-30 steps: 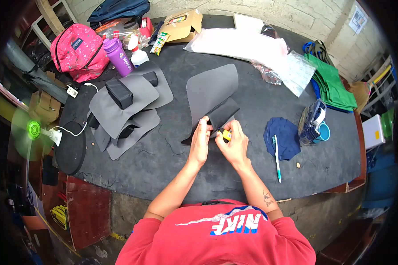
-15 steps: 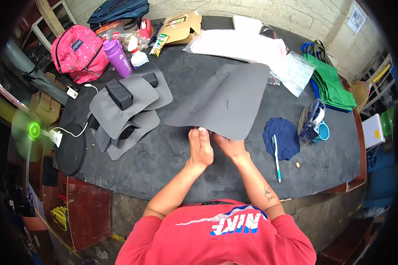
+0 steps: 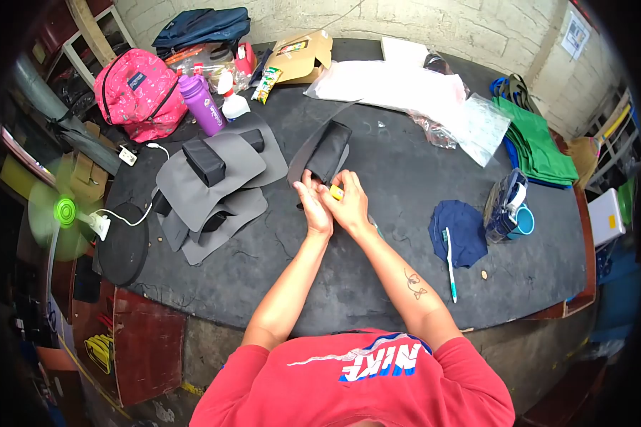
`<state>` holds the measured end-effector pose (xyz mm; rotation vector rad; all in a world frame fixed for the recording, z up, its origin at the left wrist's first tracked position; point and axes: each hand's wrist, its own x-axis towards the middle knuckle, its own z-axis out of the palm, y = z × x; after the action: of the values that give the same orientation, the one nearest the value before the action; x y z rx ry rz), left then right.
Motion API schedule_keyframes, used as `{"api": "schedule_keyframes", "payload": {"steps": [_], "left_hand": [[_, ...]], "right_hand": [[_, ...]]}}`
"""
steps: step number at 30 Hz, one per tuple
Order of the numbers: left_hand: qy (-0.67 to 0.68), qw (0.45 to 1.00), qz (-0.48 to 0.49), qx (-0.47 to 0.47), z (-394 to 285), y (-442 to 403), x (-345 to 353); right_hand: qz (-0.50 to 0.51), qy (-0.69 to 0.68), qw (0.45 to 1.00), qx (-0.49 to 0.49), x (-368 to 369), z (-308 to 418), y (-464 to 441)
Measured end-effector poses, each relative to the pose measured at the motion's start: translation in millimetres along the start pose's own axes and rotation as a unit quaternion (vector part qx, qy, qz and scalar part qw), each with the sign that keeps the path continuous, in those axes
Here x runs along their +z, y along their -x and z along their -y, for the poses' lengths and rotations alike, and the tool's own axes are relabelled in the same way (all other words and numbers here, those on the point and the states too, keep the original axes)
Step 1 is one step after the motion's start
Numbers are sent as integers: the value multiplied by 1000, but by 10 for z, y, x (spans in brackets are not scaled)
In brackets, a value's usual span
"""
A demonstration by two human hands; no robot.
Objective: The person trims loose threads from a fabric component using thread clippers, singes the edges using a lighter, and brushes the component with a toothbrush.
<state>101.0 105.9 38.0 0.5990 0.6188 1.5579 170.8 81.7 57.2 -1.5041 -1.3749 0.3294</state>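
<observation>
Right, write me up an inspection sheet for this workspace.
Surface: dark table, stray threads scattered on it.
Job's things: grey piece with black pouch, in hand; stack of similar pieces, to the left.
Clutter: pink bag, purple bottle, toothbrush partly on blue cloth.
Hands: left hand at the grey piece, grip partly hidden; right hand holds a yellow item.
Cables: white cable from the fan, on the table's left side.
Surroundings: pale block wall behind; fan blades blurred.

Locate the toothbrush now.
Head view: the toothbrush lies on the table's right side, upper end over the dark blue cloth, left of the blue cup.
</observation>
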Motion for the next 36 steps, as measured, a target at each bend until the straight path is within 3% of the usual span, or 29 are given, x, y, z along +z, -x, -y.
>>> {"api": "schedule_keyframes", "payload": {"steps": [2,18,23,27,29,31,32,33,35,36], "left_hand": [[-58,998,9,-6,86,-38,-66],[-4,998,66,7,60,-67,5],[34,999,33,-8,5,-13,97],[26,998,59,-7,22,-44,2],[37,999,10,-8,-35,-14,87],[24,998,58,9,-24,-147,-12],[-12,1000,-24,-4,9,-189,6],[-41,999,-15,20,-80,-216,80],[49,998,31,0,-110,-444,59],[72,997,-1,-34,-201,-487,181]], "right_hand": [[-13,14,1000,1,57,-54,-25],[-48,41,998,28,-17,1,-166],[-35,68,997,27,-24,4,-174],[-39,59,997,21,-45,38,-157],[-42,21,999,3,-70,55,-157],[-51,0,999,1,-96,42,-179],[-53,-16,998,-9,-94,-1,-203],[-39,-34,999,0,-129,5,-230],[-23,-50,998,8,-172,-1,-290],[-22,-60,998,9,-177,-5,-319]]}}
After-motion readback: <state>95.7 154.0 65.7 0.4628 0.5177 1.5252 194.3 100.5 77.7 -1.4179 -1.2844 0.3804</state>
